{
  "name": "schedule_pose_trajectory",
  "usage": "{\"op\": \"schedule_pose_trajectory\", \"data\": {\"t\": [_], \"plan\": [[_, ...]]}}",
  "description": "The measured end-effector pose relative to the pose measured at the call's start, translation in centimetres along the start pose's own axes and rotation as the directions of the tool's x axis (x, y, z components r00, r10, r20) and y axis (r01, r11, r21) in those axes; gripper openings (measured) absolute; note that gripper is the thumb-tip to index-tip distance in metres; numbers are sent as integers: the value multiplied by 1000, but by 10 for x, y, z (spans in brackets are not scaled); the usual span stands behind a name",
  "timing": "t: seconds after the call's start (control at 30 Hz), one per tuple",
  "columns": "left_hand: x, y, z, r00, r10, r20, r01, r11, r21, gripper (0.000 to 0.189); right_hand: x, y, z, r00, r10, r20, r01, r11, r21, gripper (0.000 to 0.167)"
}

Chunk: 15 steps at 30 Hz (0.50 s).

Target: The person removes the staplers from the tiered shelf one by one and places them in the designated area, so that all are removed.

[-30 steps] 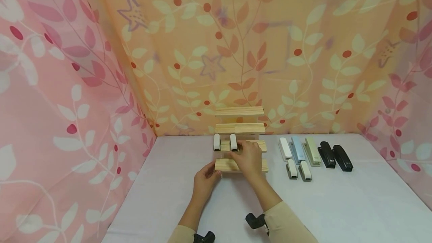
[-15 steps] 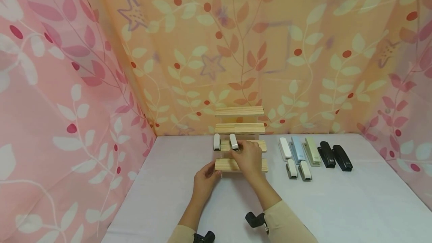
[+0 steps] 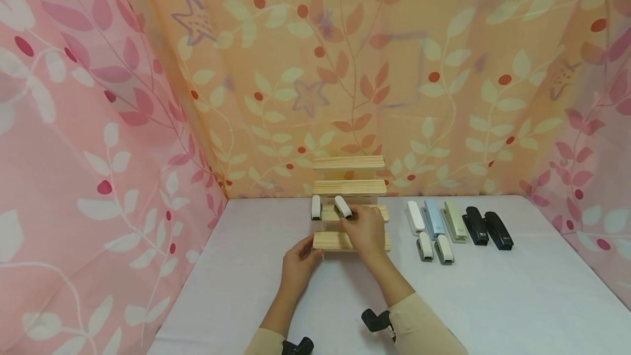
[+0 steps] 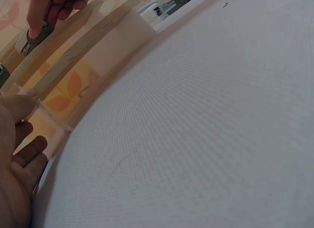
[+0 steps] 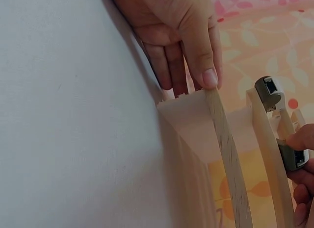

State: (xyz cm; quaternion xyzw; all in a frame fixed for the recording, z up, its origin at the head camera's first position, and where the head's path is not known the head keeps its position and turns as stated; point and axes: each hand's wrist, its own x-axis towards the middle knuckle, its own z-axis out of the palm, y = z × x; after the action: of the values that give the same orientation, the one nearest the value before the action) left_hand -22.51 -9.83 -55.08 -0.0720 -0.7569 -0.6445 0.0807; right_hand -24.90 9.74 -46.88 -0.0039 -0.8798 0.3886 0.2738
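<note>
A tiered wooden rack with clear side panels stands at the back of the table. My left hand grips the left end of its lowest board, thumb at the board's end in the right wrist view. Above that board, my right hand pinches a small white stapler between thumb and fingers; in the right wrist view its dark base shows. The stapler sits slanted at the second board from the bottom. A matching small white stapler stands straight at that board's left end.
Right of the rack, a white stapler, a blue stapler, a green stapler and two black staplers lie in a row. Two small white staplers lie in front. Patterned curtains enclose the table's back and sides.
The pinched stapler has turned from straight to slanted, its near end swinging right. My right hand has shifted slightly right with it. My left hand stays on the rack.
</note>
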Motion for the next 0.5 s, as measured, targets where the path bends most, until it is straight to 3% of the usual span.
{"op": "schedule_pose_trajectory", "data": {"t": [0.5], "plan": [[3, -7, -1, 1000, 9, 3, -9, 1000, 3, 56, 0, 3, -25, 1000, -10, 25, 8, 996, 85, 34]]}}
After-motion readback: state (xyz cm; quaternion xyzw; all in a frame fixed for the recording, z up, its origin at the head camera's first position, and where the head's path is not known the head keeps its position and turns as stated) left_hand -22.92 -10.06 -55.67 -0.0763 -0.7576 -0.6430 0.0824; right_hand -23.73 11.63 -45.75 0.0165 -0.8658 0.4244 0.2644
